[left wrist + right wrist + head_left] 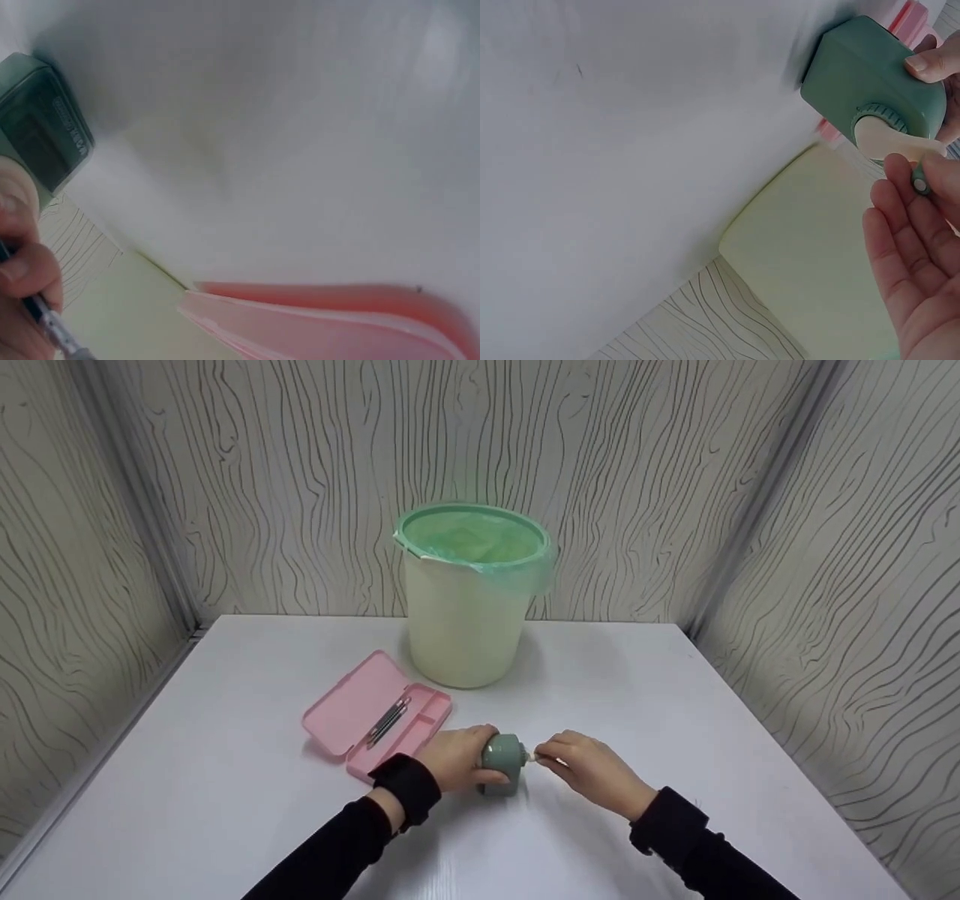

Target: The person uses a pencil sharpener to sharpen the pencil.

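Observation:
A green crank pencil sharpener [502, 765] lies on the white table, its dark see-through window [49, 127] showing in the left wrist view. My left hand [457, 757] grips its body, fingers on one side and thumb on the other. By those fingers in the left wrist view is a dark pencil [45, 315] with a silvery end; its other end is out of sight. A cream crank [889, 139] sticks out of the sharpener toward my right hand [592, 772]. My right thumb and index finger pinch the crank's small green knob [920, 180], the remaining fingers extended.
Left of the sharpener, an open pink pencil case [356, 705] holds several dark pencils [388, 721]. Behind it stands a cream bin [469, 622] lined with a green bag [517, 574]. Wood-patterned panels [300, 487] enclose the table's back and sides.

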`<state>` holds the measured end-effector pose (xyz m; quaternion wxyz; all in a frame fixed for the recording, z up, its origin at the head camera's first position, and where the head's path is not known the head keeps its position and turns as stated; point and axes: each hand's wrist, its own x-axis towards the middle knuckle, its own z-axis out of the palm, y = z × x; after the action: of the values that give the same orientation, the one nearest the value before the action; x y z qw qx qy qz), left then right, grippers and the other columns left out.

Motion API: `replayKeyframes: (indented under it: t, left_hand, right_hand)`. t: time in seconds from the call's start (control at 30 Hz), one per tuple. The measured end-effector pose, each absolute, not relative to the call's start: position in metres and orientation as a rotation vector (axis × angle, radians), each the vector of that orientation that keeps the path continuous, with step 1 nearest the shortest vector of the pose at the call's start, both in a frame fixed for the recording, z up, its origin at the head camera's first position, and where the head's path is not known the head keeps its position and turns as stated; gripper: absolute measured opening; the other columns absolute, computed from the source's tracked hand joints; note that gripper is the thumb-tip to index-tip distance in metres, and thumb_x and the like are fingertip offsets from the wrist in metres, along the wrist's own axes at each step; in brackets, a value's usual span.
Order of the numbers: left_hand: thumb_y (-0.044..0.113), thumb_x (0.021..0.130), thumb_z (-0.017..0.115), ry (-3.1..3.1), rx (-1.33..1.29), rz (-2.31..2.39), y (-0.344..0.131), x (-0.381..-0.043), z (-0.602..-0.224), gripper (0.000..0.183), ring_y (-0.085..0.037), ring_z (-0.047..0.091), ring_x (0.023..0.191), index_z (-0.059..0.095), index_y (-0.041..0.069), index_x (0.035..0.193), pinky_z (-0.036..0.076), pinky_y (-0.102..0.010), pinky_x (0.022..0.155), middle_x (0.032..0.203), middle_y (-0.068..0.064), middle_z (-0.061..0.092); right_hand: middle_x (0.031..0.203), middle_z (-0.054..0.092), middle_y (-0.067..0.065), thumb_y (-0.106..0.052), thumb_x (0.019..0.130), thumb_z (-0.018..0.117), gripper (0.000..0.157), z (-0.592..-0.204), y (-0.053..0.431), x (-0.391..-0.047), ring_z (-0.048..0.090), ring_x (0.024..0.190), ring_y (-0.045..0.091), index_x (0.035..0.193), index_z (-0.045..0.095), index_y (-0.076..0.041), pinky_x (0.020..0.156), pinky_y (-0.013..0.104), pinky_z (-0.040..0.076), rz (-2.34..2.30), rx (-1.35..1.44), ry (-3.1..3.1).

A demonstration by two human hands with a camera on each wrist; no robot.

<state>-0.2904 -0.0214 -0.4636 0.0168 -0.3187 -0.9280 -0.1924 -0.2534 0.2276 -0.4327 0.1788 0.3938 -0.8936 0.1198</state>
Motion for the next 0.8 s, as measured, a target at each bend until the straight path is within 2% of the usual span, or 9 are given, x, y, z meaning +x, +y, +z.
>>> replayKeyframes:
  t: [0.23,0.57,0.8]
  left_hand:
    - [0.056,0.089,0.073,-2.863,-1.004,-0.595,-0.020,-0.291,-0.465,0.060,-0.014,0.068,0.090,0.058,0.012,0.125,0.057,-0.031,0.083,0.110,-0.003,0.071]
    - [0.055,0.089,0.074,-2.829,-1.038,-0.591,-0.020,-0.288,-0.468,0.058,-0.014,0.068,0.088,0.058,0.011,0.124,0.057,-0.029,0.081,0.108,-0.002,0.071]
    - [0.054,0.090,0.073,-2.882,-1.016,-0.598,-0.021,-0.289,-0.465,0.060,-0.015,0.067,0.091,0.056,0.011,0.128,0.057,-0.032,0.084,0.111,-0.003,0.071]
  right_hand:
    - [0.091,0.075,0.000,-0.009,0.092,0.074,0.011,-0.428,0.227,-0.255,0.071,0.085,0.015,0.103,0.076,-0.008,0.073,0.026,0.058,0.206,1.094,-2.508]
    - [0.087,0.076,-0.001,-0.009,0.085,0.080,0.013,-0.425,0.219,-0.261,0.071,0.083,0.015,0.097,0.076,-0.012,0.069,0.027,0.059,0.023,1.035,-2.422]
    - [0.085,0.077,0.000,-0.004,0.082,0.081,0.016,-0.424,0.213,-0.269,0.071,0.082,0.017,0.095,0.078,-0.011,0.068,0.028,0.059,0.014,1.007,-2.429]
